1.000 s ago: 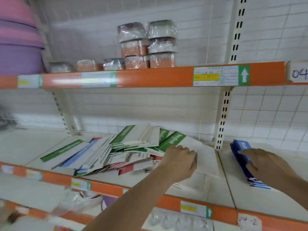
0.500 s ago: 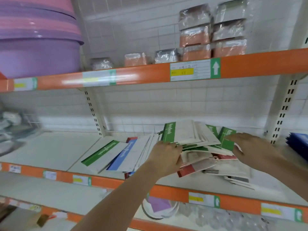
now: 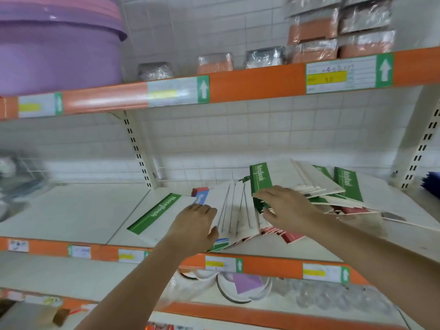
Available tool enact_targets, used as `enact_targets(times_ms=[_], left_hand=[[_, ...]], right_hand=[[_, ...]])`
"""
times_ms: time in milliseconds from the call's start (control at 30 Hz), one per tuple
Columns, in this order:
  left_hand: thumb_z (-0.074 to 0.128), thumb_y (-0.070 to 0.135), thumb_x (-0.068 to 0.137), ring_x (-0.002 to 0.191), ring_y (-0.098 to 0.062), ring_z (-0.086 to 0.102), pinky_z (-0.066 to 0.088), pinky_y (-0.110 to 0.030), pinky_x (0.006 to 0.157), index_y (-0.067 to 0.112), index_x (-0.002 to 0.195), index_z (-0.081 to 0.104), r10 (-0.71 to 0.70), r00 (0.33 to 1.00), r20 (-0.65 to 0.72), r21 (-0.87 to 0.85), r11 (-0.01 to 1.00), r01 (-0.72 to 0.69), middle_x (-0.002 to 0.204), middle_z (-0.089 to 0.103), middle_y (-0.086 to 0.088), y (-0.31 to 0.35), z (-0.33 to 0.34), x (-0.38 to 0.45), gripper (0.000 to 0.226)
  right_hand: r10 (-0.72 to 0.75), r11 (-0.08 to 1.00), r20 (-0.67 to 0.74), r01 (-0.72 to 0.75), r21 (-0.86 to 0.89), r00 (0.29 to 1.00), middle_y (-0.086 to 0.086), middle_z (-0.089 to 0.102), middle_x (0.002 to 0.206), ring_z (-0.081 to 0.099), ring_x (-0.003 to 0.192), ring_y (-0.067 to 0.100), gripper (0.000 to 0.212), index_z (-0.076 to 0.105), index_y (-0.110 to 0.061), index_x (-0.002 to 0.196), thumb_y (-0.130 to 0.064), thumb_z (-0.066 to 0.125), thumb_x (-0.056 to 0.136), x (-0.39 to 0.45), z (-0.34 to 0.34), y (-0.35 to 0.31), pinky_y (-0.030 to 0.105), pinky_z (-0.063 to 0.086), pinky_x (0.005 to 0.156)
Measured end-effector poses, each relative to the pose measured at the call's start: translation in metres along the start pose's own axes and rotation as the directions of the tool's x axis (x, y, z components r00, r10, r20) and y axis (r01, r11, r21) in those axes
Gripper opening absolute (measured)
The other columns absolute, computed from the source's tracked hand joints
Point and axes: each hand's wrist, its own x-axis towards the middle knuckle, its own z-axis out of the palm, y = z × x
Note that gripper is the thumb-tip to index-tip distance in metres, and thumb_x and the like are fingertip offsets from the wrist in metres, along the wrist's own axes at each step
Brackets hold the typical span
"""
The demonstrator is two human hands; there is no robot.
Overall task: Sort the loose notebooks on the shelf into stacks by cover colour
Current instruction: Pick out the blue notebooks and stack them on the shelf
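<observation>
White tiled wall backs an orange-edged shelf (image 3: pixel 71 210), and the loose notebooks (image 3: pixel 238 210) lie in a fanned, slumped heap across its middle and right, reaching close to the front edge. Most covers are white with a coloured spine band. One green-banded notebook (image 3: pixel 154 215) lies flat at the heap's left end, a blue-banded one (image 3: pixel 202 198) peeks out beside it, and several green ones (image 3: pixel 260 179) are tilted up toward the back wall. Red bands (image 3: pixel 294 237) show along the lower edges of the fan. How many notebooks there are cannot be counted, since they overlap and motion blur smears their edges.

Reaching from below, the left hand (image 3: pixel 194 225) rests palm-down on the left part of the fan, fingers bent over the covers; whether it actually grips one cannot be told. The right hand (image 3: pixel 288 208) is spread over the middle of the heap, fingers straight and slightly apart, fingertips at the green spines, thumb hanging below.

At the far right edge of the shelf a dark blue stack (image 3: pixel 432 184) is cut off by the frame. On the upper shelf (image 3: pixel 257 83) stand a purple basin (image 3: pixel 57 51), partly cropped, and wrapped packs (image 3: pixel 314 32) whose contents are unclear. Below, the lower shelf (image 3: pixel 262 315) holds round dishes (image 3: pixel 242 287), blurred and half hidden by the shelf edge.
</observation>
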Motion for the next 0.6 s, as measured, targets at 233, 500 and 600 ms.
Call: enact_targets(times_ms=[233,500,600], left_hand=[[0.050,0.046,0.092,0.136,-0.021,0.036,0.029,-0.031,0.112,0.015,0.145,0.032,-0.119,0.970,0.214,0.035,0.993,0.114,0.149,0.039,-0.003,-0.026,0.027,-0.013,0.064],[0.052,0.036,0.091,0.133,-0.026,0.041,0.041,-0.036,0.103,0.016,0.149,0.019,-0.148,0.933,0.329,-0.106,0.976,0.192,0.155,0.029,-0.004,-0.029,0.061,-0.003,0.070],[0.052,0.032,0.093,0.128,-0.025,0.048,0.047,-0.035,0.095,0.015,0.150,0.017,-0.168,0.926,0.338,-0.131,0.966,0.223,0.157,0.026,-0.003,-0.029,0.065,0.001,0.069]], right_hand=[[-0.138,0.990,0.094,0.138,0.009,0.986,0.002,0.047,0.142,0.041,0.130,0.020,0.051,0.043,-0.017,0.141,-0.038,0.046,0.095,0.032,0.043,-0.040,0.034,0.034,0.106],[-0.138,0.990,0.153,0.137,0.017,0.978,0.001,0.051,0.135,0.043,0.126,0.021,0.049,0.049,-0.016,0.135,-0.038,0.047,0.092,0.040,0.069,-0.053,0.041,0.035,0.103],[-0.120,0.993,0.168,0.119,0.018,0.978,0.001,0.050,0.136,0.044,0.125,0.022,0.051,0.048,-0.016,0.136,-0.041,0.042,0.092,0.040,0.073,-0.052,0.041,0.035,0.103]])
